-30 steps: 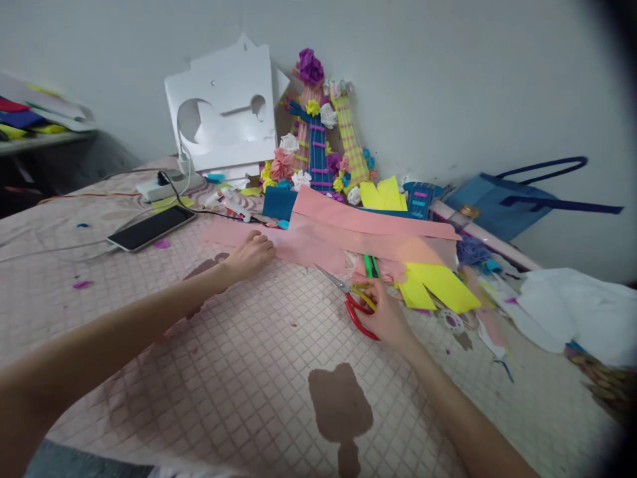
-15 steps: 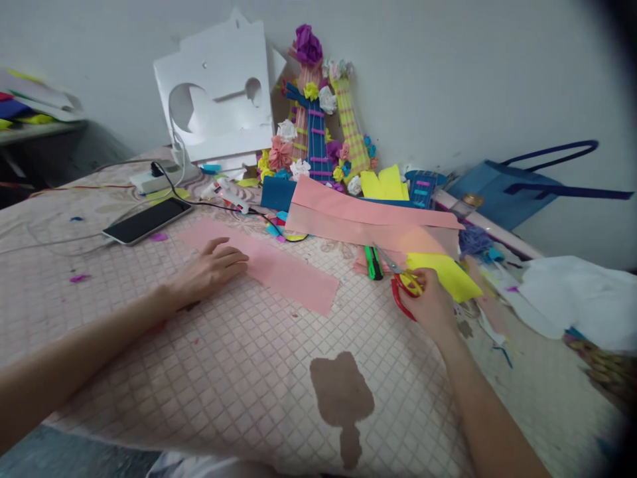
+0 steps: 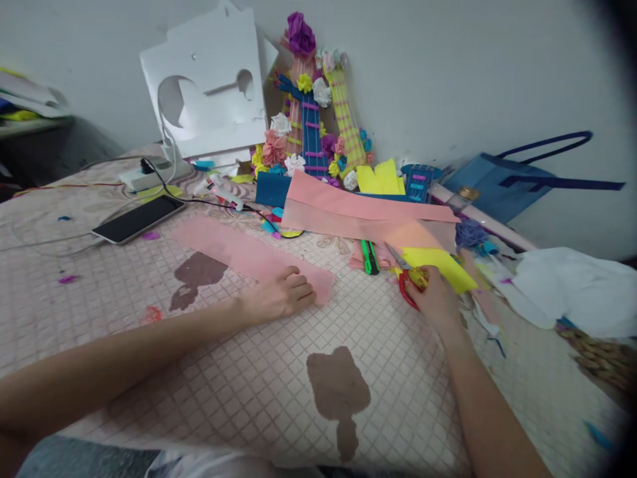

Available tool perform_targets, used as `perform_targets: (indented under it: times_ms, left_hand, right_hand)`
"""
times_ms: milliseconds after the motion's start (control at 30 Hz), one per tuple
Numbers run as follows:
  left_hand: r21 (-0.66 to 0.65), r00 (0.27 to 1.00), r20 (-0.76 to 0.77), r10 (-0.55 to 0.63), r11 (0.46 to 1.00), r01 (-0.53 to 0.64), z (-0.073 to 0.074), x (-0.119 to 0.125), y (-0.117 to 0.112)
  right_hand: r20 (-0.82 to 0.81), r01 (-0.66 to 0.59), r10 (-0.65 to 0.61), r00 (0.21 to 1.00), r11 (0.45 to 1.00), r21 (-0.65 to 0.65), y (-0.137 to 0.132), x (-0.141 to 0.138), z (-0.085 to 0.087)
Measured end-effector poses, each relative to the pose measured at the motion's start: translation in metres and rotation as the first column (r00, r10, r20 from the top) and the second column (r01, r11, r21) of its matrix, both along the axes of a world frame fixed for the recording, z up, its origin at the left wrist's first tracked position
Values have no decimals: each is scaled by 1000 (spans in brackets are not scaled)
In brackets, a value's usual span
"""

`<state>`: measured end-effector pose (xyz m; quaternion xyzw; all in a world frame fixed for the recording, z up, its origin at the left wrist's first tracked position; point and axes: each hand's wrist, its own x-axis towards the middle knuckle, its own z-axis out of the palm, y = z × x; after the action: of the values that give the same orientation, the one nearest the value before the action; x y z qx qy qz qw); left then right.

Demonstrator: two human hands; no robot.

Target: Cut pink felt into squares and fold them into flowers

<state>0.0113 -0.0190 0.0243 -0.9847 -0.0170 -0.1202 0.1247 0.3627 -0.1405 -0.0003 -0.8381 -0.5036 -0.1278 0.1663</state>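
Note:
My left hand [image 3: 279,295] lies over the near edge of a flat pink paper strip [image 3: 223,244], close to its right end. Its fingers are slightly bent and rest on the paper; the thumb is hidden. In my right hand [image 3: 438,299] is a pair of scissors [image 3: 411,287], gripped by the red and yellow handles with the blades pointing up and left. A yellow paper piece [image 3: 442,265] lies just beyond that hand. Left of the blades sits a green and black utility knife [image 3: 369,257]. Longer pink paper [image 3: 368,209] is spread farther back.
Paper-covered guitar shapes with crumpled flowers [image 3: 313,126] lean on the wall. A phone [image 3: 139,219], power strip [image 3: 149,174] and glue gun [image 3: 226,194] with cables lie at left. At right are a blue bag [image 3: 497,186] and white plastic [image 3: 577,289]. Brown cut-outs [image 3: 338,385] lie in front.
My left hand has slid right along the pink strip, uncovering a brown cut-out behind it. My right hand keeps the scissors in nearly the same place. The view has shifted slightly.

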Motion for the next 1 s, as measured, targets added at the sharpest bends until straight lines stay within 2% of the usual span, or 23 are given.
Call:
perform_targets:
  times_ms: [67,133,200,267,333,400,433,500,567,667,733,800,867,1000]
  left_hand:
    - [29,1000,6,8,1000,-8,-2,7,-1]
    - [23,998,65,-6,1000,4,-2,5,-4]
    - [-26,987,152,-46,998,50,0,-7,-10]
    - [-127,972,221,-81,986,111,1,-26,-21]
    - [-266,963,264,-51,956,123,0,-48,-34]
    - [-422,945,321,70,903,76,-3,-69,-49]
    - [-495,927,342,152,868,40,-5,-78,-56]
    - [-631,890,340,305,776,-25,-8,-93,-68]
    - [-745,849,319,421,665,-50,-9,-101,-76]
    - [-856,786,310,536,516,-14,-8,-104,-81]
    - [-894,750,307,586,448,16,-7,-104,-81]
    - [-909,734,299,609,416,25,-7,-106,-79]
    - [-899,728,300,617,438,-1,-9,-109,-77]
    - [-769,739,288,609,607,-201,-17,-118,-72]
  right_hand:
    - [77,-3,3,997,1000,12,-1,-7,6]
    - [126,-59,49,991,995,80,0,-19,14]
    - [71,-257,248,966,951,172,2,-38,22]
    - [-49,-531,549,835,825,190,5,-65,26]
    - [-178,-754,766,618,642,141,5,-93,28]
    - [-296,-876,853,431,474,89,4,-119,27]
    - [-338,-906,864,372,417,69,4,-131,27]
    - [-382,-940,879,286,335,66,5,-149,25]
    - [-397,-958,890,226,277,77,9,-163,23]
    - [-407,-965,899,161,230,126,22,-180,18]
    - [-417,-951,896,150,247,188,33,-191,13]
    - [-422,-927,893,155,280,252,44,-201,8]
    - [-403,-912,904,146,281,300,55,-208,4]
    - [-368,-912,923,112,243,332,69,-215,1]
